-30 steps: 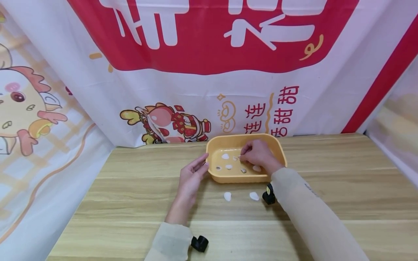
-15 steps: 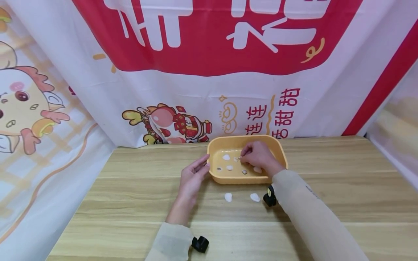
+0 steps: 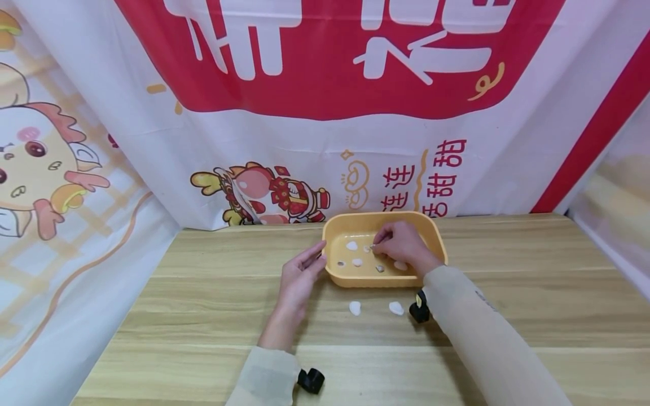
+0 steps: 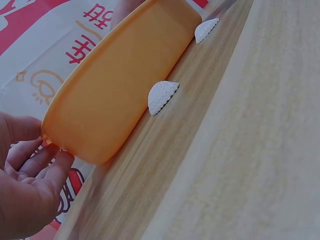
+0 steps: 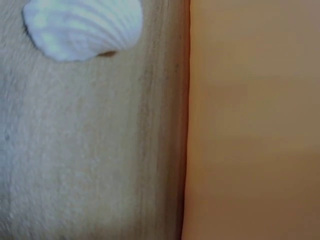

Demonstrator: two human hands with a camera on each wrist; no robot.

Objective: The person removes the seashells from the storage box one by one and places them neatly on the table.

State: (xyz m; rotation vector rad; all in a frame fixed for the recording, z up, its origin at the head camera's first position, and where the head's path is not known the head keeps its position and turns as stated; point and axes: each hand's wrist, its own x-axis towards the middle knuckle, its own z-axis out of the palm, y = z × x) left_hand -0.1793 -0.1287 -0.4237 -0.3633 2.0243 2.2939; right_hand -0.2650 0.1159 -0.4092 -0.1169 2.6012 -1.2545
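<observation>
In the head view, a yellow-orange plastic basin [image 3: 382, 281] stands against the cloth backdrop. My right hand [image 3: 401, 245] reaches into it, with thumb and fingers pinching a small pale shell [image 3: 373, 246] low over the bottom. Several shells lie in there, among them a white shell [image 3: 352, 246] and a dark-tinged shell [image 3: 380, 269]. My left hand [image 3: 298, 277] rests fingers and thumb against the basin's left end; the left wrist view shows the fingertips on its outer wall. The right wrist view does not show the right hand.
Two white ribbed shells lie on the wooden table [image 3: 203, 316] in front of the basin: a left shell [image 3: 355, 308] and a right shell [image 3: 396, 308]. A printed red-and-white cloth [image 3: 325, 135] hangs right behind the basin. Black wrist cameras sit on both sleeves.
Both hands keep nearly the same position at the basin. The head view has shifted slightly, so the scene sits a little lower. No shell has visibly moved.
</observation>
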